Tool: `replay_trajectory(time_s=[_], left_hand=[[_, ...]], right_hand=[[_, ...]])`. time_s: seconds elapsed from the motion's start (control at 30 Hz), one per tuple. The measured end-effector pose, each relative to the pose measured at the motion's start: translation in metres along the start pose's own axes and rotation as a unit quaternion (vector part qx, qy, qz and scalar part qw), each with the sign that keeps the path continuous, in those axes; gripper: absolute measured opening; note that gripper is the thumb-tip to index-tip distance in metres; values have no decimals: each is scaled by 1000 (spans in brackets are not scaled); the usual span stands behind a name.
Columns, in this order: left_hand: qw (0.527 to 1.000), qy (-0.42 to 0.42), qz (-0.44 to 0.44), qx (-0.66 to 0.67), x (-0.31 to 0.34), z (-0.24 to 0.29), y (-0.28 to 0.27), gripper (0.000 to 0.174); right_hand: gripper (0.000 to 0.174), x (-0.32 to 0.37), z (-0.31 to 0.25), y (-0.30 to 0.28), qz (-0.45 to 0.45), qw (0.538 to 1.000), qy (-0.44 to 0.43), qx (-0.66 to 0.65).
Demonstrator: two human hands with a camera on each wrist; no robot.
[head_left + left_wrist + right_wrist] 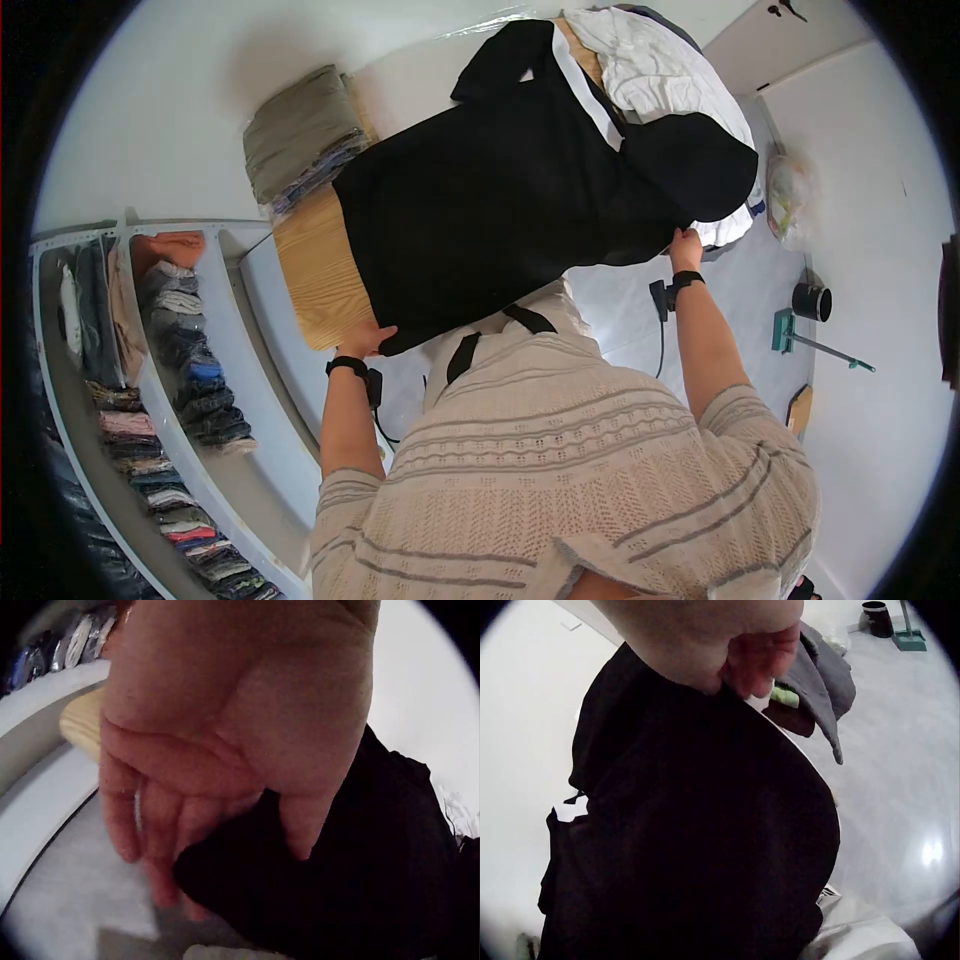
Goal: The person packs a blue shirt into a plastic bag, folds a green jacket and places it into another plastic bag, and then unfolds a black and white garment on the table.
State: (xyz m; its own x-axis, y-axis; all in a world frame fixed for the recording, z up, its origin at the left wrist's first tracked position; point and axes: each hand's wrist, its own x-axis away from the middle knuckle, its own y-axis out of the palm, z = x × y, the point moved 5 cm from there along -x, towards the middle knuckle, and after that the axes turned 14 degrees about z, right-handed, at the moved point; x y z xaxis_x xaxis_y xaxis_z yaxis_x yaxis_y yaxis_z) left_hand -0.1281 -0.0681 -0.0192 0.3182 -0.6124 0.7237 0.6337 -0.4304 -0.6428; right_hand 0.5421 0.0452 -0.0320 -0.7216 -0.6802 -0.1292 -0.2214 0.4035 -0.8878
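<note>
A black short-sleeved shirt [470, 200] with a white band at its neck end lies spread across a wooden table [315, 265]. At its near left hem corner is my left hand [365, 338]. In the left wrist view, that hand [232, 742] has its thumb over the black cloth and its fingers beneath, holding the corner between them. My right hand [685, 250] pinches the shirt's near edge beside the right sleeve [700, 165]. Seen from the right wrist, curled fingertips of the hand [757, 660] grip this edge, and the cloth hangs below.
Folded bagged clothes [305, 135] are stacked at the table's back left. White garments [655, 65] are heaped at the right end. Shelves [230, 330] with several folded clothes stand at left. A black bin [812, 301] and a green dustpan [783, 330] are on the floor at right.
</note>
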Motion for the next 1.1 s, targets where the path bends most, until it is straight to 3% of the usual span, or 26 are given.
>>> replay_trajectory(time_s=[0.1,0.13,0.17,0.2,0.27,0.33,0.4,0.47,0.5,0.57,0.7,0.77,0.9,0.93,1.0,1.03,1.07,1.1], left_hand=[[996,-16,-9,-92,-9,-4,-6,39],[995,15,52,-81,-26,-11,-14,36],[990,45,111,-71,-35,-11,-27,33],[991,43,111,-68,-44,-16,-35,33],[963,132,169,166,-54,6,-64,35],[944,166,171,228,-68,34,-84,32],[920,199,173,291,-69,77,-106,31],[897,89,138,409,-64,118,-118,40],[896,90,137,413,-72,127,-119,40],[874,14,132,468,-92,131,-113,43],[823,-57,156,543,-123,132,-101,45],[786,-63,280,548,-137,121,-102,46],[815,-81,298,490,-151,113,-97,45],[807,-99,259,522,-143,122,-95,46],[794,-120,225,552,-135,137,-96,47],[801,-129,216,544,-134,141,-95,46],[807,-138,207,535,-134,142,-94,46],[807,-144,208,533,-135,143,-94,46]], right_hand=[[32,-7,-7,6,-23,993,-53,104],[33,0,-12,8,-186,977,22,105],[34,13,-21,9,-343,929,97,105],[34,15,-36,7,-343,929,94,106],[37,20,-71,11,-413,906,91,12],[27,14,-119,12,-468,879,-10,-89],[21,7,-170,12,-458,872,-24,-171],[21,-10,-209,28,-464,861,-20,-207],[21,-19,-229,38,-462,862,-22,-205],[23,-39,-270,58,-448,854,6,-267],[30,-69,-337,101,-441,828,29,-345],[34,-79,-363,129,-451,779,90,-426],[43,-94,-395,189,-413,775,155,-452],[43,-94,-404,196,-418,774,156,-450],[45,-107,-414,199,-261,871,157,-385],[34,-108,-417,206,-266,869,180,-376],[34,-111,-422,212,-271,868,182,-373],[28,-108,-426,221,-347,851,192,-345]])
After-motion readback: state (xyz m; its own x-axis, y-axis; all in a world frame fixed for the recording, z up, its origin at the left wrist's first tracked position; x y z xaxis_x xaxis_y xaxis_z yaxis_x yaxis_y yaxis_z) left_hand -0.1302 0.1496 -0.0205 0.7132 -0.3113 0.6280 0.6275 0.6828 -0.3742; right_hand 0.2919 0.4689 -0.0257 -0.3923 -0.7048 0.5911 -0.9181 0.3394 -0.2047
